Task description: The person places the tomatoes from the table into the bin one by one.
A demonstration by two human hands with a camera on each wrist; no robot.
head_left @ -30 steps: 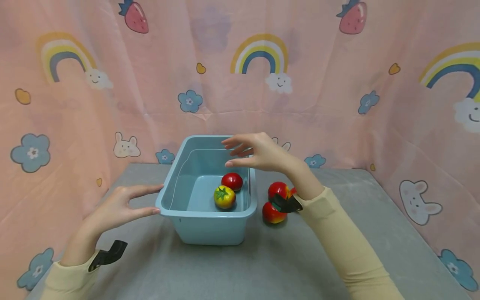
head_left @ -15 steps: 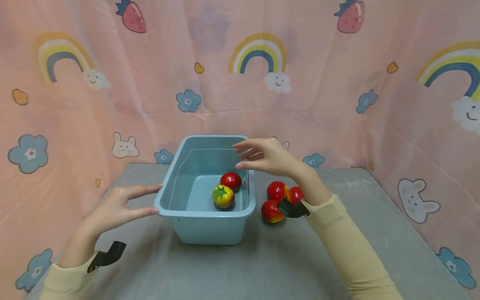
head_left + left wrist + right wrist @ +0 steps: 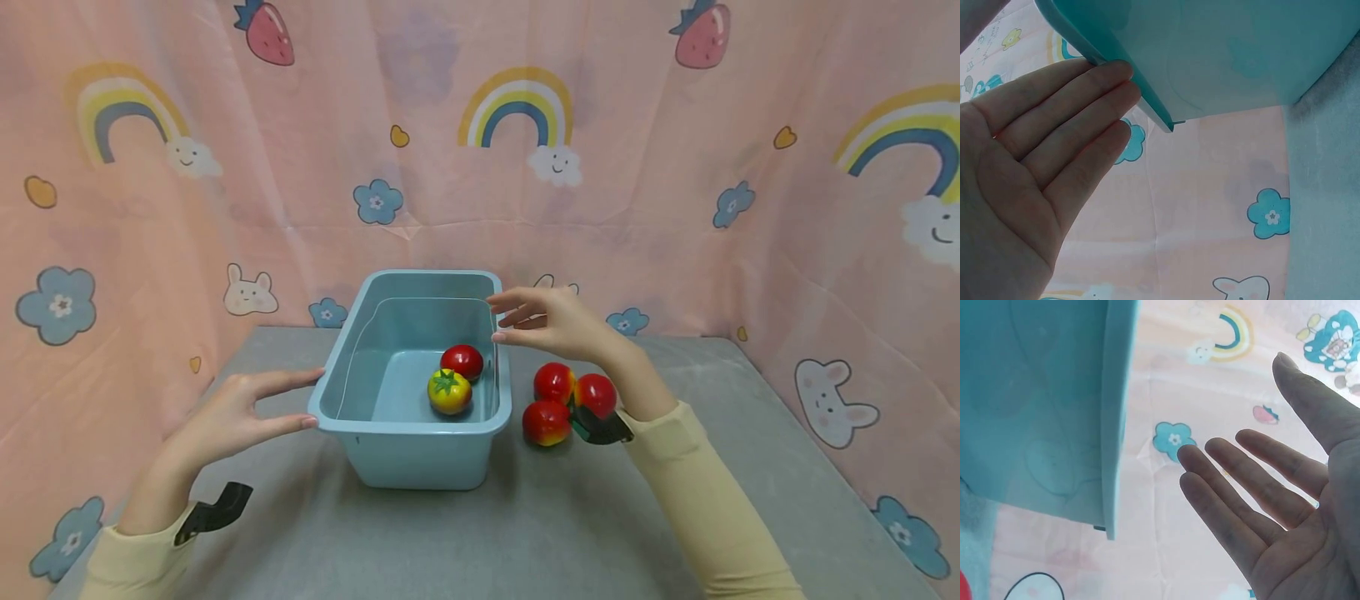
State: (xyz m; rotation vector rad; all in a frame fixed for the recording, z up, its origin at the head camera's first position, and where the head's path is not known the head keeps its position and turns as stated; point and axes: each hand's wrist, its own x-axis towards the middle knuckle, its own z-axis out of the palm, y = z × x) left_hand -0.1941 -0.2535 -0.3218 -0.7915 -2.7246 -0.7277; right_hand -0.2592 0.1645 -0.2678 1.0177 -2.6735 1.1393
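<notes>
A light blue bin (image 3: 420,455) stands on the grey table, holding a red fruit (image 3: 462,362) and a yellow-green one (image 3: 449,392) near its right wall. My left hand (image 3: 225,417) touches the bin's left rim with extended fingers, also seen in the left wrist view (image 3: 1054,125). Beside the right rim, my right hand (image 3: 558,323) is raised with relaxed, spread fingers and holds nothing; the right wrist view shows its empty palm (image 3: 1297,537) apart from the bin (image 3: 1054,412). Three red fruits (image 3: 554,382) (image 3: 546,423) (image 3: 596,395) lie together below the right wrist.
Grey cloth covers the table (image 3: 525,542). A pink curtain (image 3: 480,225) with rainbows, flowers and rabbits hangs behind and at both sides. Black straps (image 3: 217,512) are on the wrists.
My right hand has moved right and slightly down, from over the bin to beside its right rim. More of the rightmost red fruit shows. My left hand has stayed at the rim.
</notes>
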